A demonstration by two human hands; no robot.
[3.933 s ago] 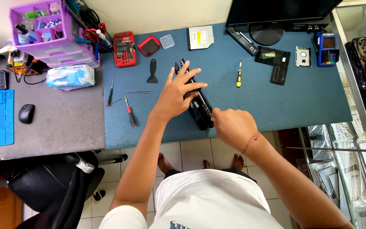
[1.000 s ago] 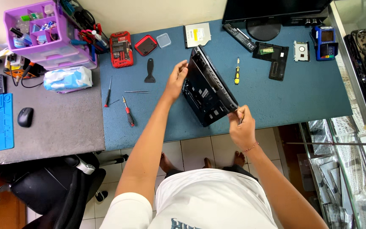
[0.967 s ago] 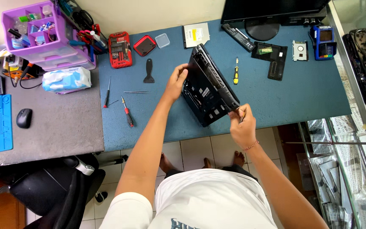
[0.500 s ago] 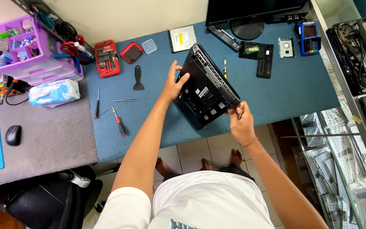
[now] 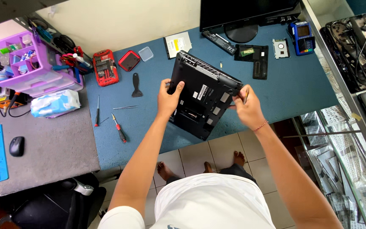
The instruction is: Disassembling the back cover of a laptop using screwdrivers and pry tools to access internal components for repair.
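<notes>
Blue bench (image 5: 301,85): laptop (image 5: 203,99) lies underside up. Left hand (image 5: 168,98) grips its left edge; right hand (image 5: 246,109) pinches a thin tool (image 5: 246,95) at its right corner. Likely opening the base; seam needs careful prying.

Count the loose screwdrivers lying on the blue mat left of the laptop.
2. A slim black-handled screwdriver lies near the mat's left edge; a red-handled screwdriver lies just right of it. More bits sit in the red bit case; others may be hidden.

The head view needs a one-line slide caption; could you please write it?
Both hands, left and right, grip an upturned black laptop over a blue mat.
</notes>
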